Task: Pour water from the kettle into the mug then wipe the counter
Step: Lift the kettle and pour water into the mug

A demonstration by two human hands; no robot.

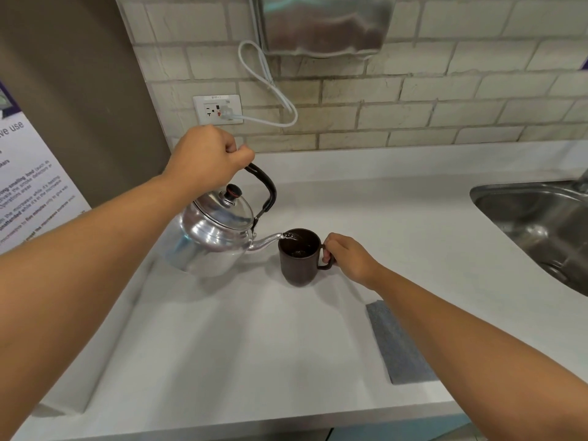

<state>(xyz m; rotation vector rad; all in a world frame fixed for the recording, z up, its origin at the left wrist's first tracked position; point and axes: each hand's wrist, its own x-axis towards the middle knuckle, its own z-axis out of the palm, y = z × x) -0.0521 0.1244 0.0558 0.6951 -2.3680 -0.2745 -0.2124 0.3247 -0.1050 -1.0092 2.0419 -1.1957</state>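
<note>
My left hand [208,155] grips the black handle of a shiny steel kettle [213,237], which is lifted and tilted to the right. Its spout reaches over the rim of a dark brown mug [299,262], and a thin stream of water runs into it. The mug stands upright on the white counter [254,345]. My right hand [346,257] holds the mug's handle from the right. A grey folded cloth [396,343] lies flat on the counter, partly under my right forearm.
A steel sink [541,230] is set into the counter at the right. A wall socket [218,109] with a white cable plugged in sits on the brick backsplash. A metal dispenser [324,23] hangs above. A printed notice [28,189] stands at the left.
</note>
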